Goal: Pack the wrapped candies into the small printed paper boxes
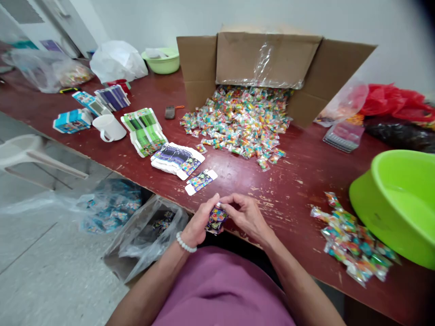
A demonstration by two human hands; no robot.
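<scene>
At the table's front edge my left hand (198,224), with a pale bead bracelet at the wrist, grips a small dark printed carton (216,219). The fingers of my right hand (248,216) are pinched on the white flap at the carton's upper end. Just beyond my hands lies one flat, unfilled purple carton (201,181) with white end flaps. Behind it is a fanned stack of purple cartons (177,159), then a stack of green cartons (145,131). Wrapped candies (243,122) spill from a large cardboard box (267,61) on its side.
A smaller heap of wrapped candies (355,244) lies beside a green basin (394,203) at right. A white mug (109,128) and blue cartons (72,121) stand at left. Below the table edge, a plastic-lined box (147,242) holds dark cartons near a white stool (30,156).
</scene>
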